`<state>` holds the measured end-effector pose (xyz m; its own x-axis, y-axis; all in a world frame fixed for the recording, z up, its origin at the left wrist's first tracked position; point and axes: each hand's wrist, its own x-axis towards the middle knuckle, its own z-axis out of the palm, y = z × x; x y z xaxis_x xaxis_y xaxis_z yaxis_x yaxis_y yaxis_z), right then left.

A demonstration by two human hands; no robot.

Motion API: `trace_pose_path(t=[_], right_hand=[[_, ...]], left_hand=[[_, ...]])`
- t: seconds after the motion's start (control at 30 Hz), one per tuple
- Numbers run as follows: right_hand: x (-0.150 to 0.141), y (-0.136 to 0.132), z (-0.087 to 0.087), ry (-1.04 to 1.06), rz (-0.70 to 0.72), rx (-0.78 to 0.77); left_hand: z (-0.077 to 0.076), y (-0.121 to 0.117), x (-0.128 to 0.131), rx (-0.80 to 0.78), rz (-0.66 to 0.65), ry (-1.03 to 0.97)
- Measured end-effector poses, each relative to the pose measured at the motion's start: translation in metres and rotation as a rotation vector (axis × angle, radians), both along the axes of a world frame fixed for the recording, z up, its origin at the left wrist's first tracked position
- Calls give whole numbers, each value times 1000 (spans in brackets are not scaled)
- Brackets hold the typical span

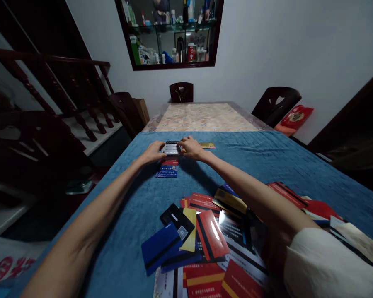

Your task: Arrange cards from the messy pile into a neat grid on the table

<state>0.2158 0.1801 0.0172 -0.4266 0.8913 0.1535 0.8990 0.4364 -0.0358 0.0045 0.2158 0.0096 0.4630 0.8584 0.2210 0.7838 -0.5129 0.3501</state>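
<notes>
Both my arms reach far out over a blue cloth (127, 215) on the table. My left hand (153, 151) and my right hand (191, 147) pinch the two ends of a grey card (170, 149) lying on the cloth. Just below it in a column lie a red card (170, 162) and a blue card (167, 171). A yellowish card (207, 145) lies right of my right hand. Near me, a loose heap of several cards (211, 236), red, blue, black and yellow, is spread on the cloth under my right forearm.
Beyond the cloth the table top (205, 118) shows a pale patterned surface. Dark wooden chairs stand at the far end (181, 92), right (276, 103) and left (126, 109). A stair railing (49, 78) runs on the left. A wall cabinet (174, 33) holds bottles.
</notes>
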Motion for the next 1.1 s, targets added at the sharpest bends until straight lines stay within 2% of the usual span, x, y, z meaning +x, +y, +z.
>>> trace_pose_path(t=[0.27,0.57,0.83,1.1], right_hand=[[-8,19,-14,-22,-18,-28],[-10,25,-16,-57,-39,-78],[-9,31,-19,-69,-42,-121],[-9,29,-18,-66,-40,-122]], left_hand=[[-7,17,-1,-32,-30,84],[-11,23,0,-80,-41,90],[-14,26,2,-117,-1,81],[-16,27,2,-91,-4,105]])
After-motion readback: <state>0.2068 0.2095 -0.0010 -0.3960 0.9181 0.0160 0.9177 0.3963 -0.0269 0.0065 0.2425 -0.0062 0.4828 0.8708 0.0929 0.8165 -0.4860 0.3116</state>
